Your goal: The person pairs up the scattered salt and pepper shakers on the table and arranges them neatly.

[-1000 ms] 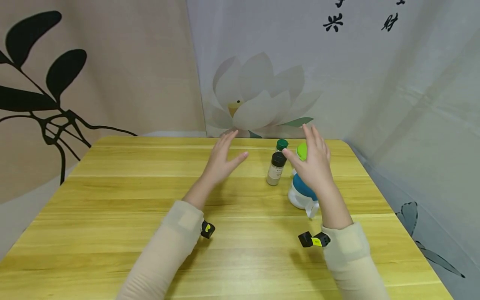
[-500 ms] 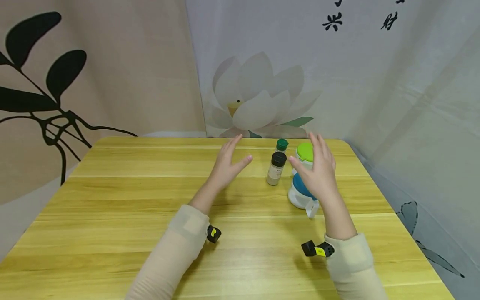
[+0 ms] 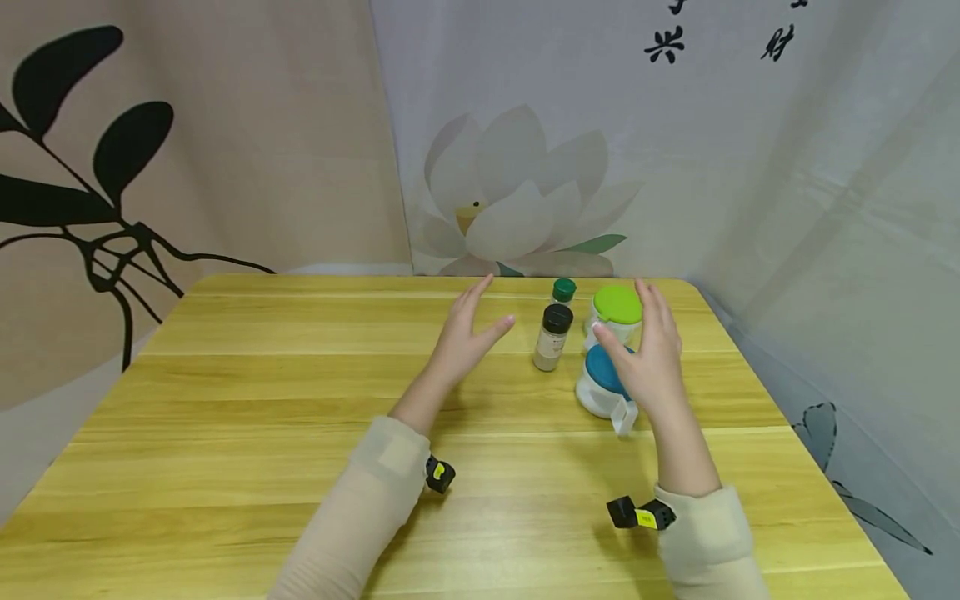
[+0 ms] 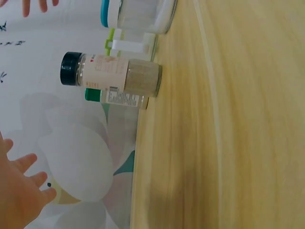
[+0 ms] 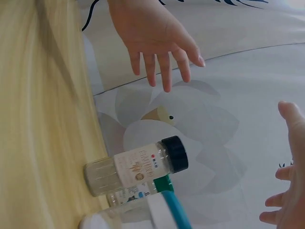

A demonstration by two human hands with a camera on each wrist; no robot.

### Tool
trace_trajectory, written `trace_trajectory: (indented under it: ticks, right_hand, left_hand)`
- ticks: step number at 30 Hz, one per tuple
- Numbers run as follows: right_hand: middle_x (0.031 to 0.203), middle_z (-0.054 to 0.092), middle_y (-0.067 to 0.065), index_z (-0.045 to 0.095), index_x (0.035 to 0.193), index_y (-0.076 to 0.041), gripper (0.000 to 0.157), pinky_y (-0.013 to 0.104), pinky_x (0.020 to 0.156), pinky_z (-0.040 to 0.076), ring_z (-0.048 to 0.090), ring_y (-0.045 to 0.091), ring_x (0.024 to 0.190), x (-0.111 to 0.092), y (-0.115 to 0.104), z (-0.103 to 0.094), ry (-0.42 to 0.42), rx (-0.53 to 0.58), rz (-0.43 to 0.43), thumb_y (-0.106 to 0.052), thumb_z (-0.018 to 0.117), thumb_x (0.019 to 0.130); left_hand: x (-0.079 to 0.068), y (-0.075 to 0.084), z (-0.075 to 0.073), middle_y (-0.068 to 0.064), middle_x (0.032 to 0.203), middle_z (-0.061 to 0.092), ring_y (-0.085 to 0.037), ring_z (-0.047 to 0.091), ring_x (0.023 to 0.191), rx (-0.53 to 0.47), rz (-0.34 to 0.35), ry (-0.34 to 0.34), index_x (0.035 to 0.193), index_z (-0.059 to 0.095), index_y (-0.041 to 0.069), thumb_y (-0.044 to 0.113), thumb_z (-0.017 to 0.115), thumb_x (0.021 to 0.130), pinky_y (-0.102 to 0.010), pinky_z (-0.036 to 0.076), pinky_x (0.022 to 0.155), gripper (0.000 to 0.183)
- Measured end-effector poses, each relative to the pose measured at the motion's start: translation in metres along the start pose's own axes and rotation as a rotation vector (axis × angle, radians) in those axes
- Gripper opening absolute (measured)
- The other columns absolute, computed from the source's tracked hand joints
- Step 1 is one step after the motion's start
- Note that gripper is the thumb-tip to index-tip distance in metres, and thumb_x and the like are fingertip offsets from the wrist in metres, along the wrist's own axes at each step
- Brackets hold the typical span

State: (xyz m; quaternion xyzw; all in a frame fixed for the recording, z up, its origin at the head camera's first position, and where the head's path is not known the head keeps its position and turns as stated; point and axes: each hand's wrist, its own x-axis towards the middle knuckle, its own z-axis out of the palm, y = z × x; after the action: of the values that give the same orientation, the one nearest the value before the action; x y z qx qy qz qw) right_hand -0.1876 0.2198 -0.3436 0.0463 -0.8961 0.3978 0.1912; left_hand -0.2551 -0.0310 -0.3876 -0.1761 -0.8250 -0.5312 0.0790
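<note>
My left hand [image 3: 459,343] hangs over the table with its fingers spread and nothing in it, left of the seasoning bottles. My right hand [image 3: 651,360], also spread and holding nothing, overlaps the right side of a white jar with a blue lid [image 3: 604,367] in the head view. Behind that jar stands another with a lime-green lid [image 3: 618,305]. To their left is a clear seasoning bottle with a black cap [image 3: 552,340], upright and labelled, part filled with pale powder. A green-capped bottle [image 3: 564,291] stands behind it, mostly hidden.
The wooden table [image 3: 247,433] reaches back to a printed cloth [image 3: 517,183] with a lotus and dark leaves. Black wrist cameras [image 3: 440,474] sit at both cuffs. The bottles and jars stand grouped right of centre, towards the far edge.
Both hands have drifted to the right and a little nearer to me, uncovering more of the green and blue lids. The bottles and jars have not moved.
</note>
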Motion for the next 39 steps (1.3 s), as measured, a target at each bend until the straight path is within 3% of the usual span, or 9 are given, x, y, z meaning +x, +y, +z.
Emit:
trace_trajectory:
  ticks: [7,15,27,39]
  right_hand:
    - [0.158,0.01,0.014,0.016,0.154,-0.018,0.08,0.074,0.1,0.008,0.007,0.041,0.141,-0.008,0.008,0.003,-0.008,-0.001,0.012,-0.043,0.06,0.092]
    - [0.157,0.013,0.011,0.017,0.154,-0.017,0.081,0.072,0.101,0.012,0.011,0.039,0.141,-0.014,0.017,0.004,0.006,0.006,0.015,-0.042,0.062,0.092]
    - [0.155,0.016,0.017,0.016,0.153,-0.01,0.082,0.068,0.103,0.018,0.015,0.039,0.14,-0.025,0.031,0.004,-0.041,0.027,0.049,-0.038,0.063,0.092]
    - [0.154,0.019,0.019,0.017,0.152,-0.006,0.083,0.066,0.104,0.02,0.018,0.04,0.139,-0.032,0.046,0.007,-0.054,0.045,0.065,-0.035,0.066,0.091]
  left_hand:
    - [-0.002,0.0,0.005,-0.002,0.155,0.024,-0.027,0.02,0.141,-0.018,-0.019,0.001,0.152,0.025,0.03,0.051,0.06,0.09,-0.06,0.025,0.105,0.073]
    - [-0.003,-0.002,0.014,-0.005,0.154,0.027,-0.028,0.023,0.14,-0.044,-0.022,-0.008,0.151,0.028,0.024,0.043,0.063,0.092,-0.057,0.024,0.106,0.071]
    - [-0.001,-0.005,0.026,-0.001,0.152,0.031,-0.023,0.026,0.139,-0.085,-0.059,-0.066,0.151,0.03,0.021,0.041,0.064,0.092,-0.049,0.023,0.109,0.071]
    - [0.001,-0.01,0.035,0.0,0.149,0.037,-0.021,0.029,0.138,-0.116,-0.061,-0.115,0.15,0.031,0.022,0.046,0.063,0.09,-0.048,0.024,0.11,0.072]
